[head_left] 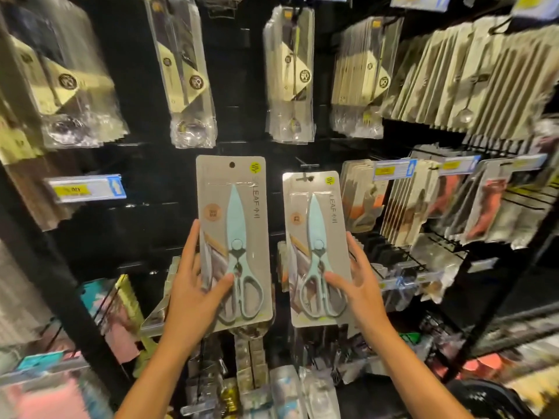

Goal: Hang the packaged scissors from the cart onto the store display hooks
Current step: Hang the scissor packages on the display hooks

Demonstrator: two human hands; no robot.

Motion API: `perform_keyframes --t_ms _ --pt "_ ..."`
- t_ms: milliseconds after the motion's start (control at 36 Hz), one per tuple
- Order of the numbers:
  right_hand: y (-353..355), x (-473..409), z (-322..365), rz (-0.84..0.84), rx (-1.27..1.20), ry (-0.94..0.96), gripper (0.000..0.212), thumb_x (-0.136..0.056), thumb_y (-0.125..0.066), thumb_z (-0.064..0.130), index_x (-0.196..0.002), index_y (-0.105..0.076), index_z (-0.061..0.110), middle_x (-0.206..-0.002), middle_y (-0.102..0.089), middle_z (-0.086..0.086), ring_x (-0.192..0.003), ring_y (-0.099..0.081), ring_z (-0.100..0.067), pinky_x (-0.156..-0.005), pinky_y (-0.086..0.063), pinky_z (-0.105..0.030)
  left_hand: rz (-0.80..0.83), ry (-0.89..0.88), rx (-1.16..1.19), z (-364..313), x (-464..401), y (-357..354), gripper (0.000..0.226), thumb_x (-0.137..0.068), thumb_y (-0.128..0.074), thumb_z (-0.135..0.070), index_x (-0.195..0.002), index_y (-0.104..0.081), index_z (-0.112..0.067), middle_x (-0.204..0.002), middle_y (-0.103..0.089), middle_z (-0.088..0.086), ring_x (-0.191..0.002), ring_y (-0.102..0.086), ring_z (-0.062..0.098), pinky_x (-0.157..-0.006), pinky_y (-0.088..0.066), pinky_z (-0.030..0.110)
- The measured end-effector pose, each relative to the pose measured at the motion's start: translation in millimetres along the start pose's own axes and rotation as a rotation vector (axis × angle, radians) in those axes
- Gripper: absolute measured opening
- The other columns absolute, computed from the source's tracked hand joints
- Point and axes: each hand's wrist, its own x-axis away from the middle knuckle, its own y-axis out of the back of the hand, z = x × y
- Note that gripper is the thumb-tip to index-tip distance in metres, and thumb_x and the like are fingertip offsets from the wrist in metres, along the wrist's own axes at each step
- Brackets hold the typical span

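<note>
Two grey card packs of pale blue scissors are held up before the black display wall. My left hand [193, 285] grips the left scissors pack [233, 207] near its lower edge, thumb across the front; its round hang hole is free of any hook. My right hand [357, 285] grips the right scissors pack [314, 225] by its right side. The top slot of this pack sits at the tip of a black display hook [305, 166] that juts out from the wall.
Packaged cutlery hangs in rows above [287, 74] and to the right [472, 80]. Yellow-and-white price tags [87, 189] stick out on hook ends. More packaged goods [254, 358] hang below the hands. A dark rounded object [490, 397] shows at the bottom right.
</note>
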Motion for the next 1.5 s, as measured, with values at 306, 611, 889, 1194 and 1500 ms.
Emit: perform_keyframes --t_ms 306,611,889,1194,1500 --pt "2.6 -24.6 1.1 0.072 -0.032 -0.050 0.082 -0.090 -0.069 0.001 -0.155 -0.032 0.035 -0.133 -0.061 0.024 -0.116 -0.065 -0.002 -0.081 -0.057 -0.020 -0.033 -0.018 -0.046 1.4 -15.8 -14.2 0.096 -0.088 -0.074 -0.011 -0.152 -0.021 -0.057 -0.157 -0.039 -0.021 -0.140 -0.045 0.004 -0.112 -0.045 0.047" --pt "11.8 -34.5 -10.0 0.140 -0.042 -0.057 0.085 -0.087 -0.075 0.009 -0.155 -0.032 0.034 -0.141 -0.057 0.022 -0.126 -0.060 -0.008 -0.093 -0.057 -0.029 -0.098 -0.037 -0.033 4.9 -25.4 -20.3 0.099 -0.087 -0.074 -0.003 -0.155 -0.021 -0.051 -0.156 -0.037 -0.026 -0.140 -0.046 0.006 -0.111 -0.046 0.043" --pt "8.3 -42.5 -19.4 0.151 -0.009 -0.074 0.084 -0.090 -0.069 0.003 -0.155 -0.029 0.036 -0.126 -0.065 0.028 -0.119 -0.065 -0.008 -0.097 -0.057 -0.035 -0.083 -0.044 -0.020 6.3 -29.4 -23.3 0.098 -0.088 -0.072 -0.001 -0.157 -0.021 -0.048 -0.155 -0.038 -0.026 -0.140 -0.045 0.004 -0.111 -0.045 0.038" --pt "-2.0 -70.9 -35.1 0.244 0.195 -0.018 0.084 -0.100 -0.061 0.013 -0.157 -0.009 0.044 -0.136 -0.029 0.058 -0.123 -0.042 0.026 -0.093 -0.043 -0.004 -0.055 -0.102 -0.066 1.5 -43.8 -26.7 0.095 -0.090 -0.071 -0.004 -0.157 -0.019 -0.047 -0.154 -0.043 -0.020 -0.135 -0.051 0.004 -0.102 -0.048 0.016" --pt "-18.6 -134.8 -63.1 0.240 0.678 0.028 0.088 -0.101 -0.052 0.046 -0.149 0.022 0.055 -0.132 -0.066 0.000 -0.094 -0.072 -0.023 -0.081 -0.060 -0.046 -0.076 -0.139 -0.074 -4.9 -63.9 -28.7 0.097 -0.088 -0.074 -0.007 -0.157 -0.018 -0.048 -0.162 -0.032 -0.017 -0.144 -0.042 0.013 -0.114 -0.043 0.052"
